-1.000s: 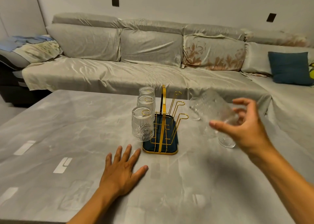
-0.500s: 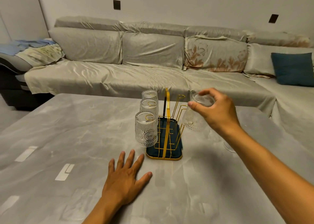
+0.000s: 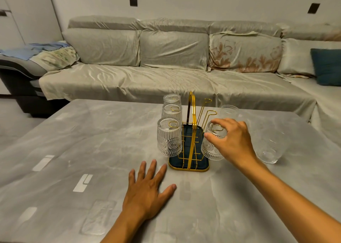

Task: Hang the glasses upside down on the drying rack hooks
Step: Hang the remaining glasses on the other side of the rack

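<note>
On rack's R side, near hook: R hand (image 3: 232, 141) grips an inverted ribbed glass (image 3: 212, 146) by its base end, thumb and fingers wrapped round it. Gold hook loop shows through the glass bottom, so glass looks seated or nearly so; can't tell if weight is already on the hook. L hand (image 3: 145, 191) lies flat on grey table (image 3: 73, 141), fingers spread, holding nothing, just in front of the drying rack (image 3: 191, 132).

Status: three glasses hang upside down on L-side hooks (image 3: 169, 132). R side: two farther hooks (image 3: 207, 108) bare. Two glasses off rack yet: one behind R hand (image 3: 228, 111), one to its R (image 3: 271, 148), both on table.

Step in hand (judged): placing 4th glass, release phase.

Next calls for: ease grip, check glass hangs steady, lift hand clear w/o knocking it; then pick a table glass, invert, thread over middle R hook. Rack light, glasses close together, so clinking is the risk.
</note>
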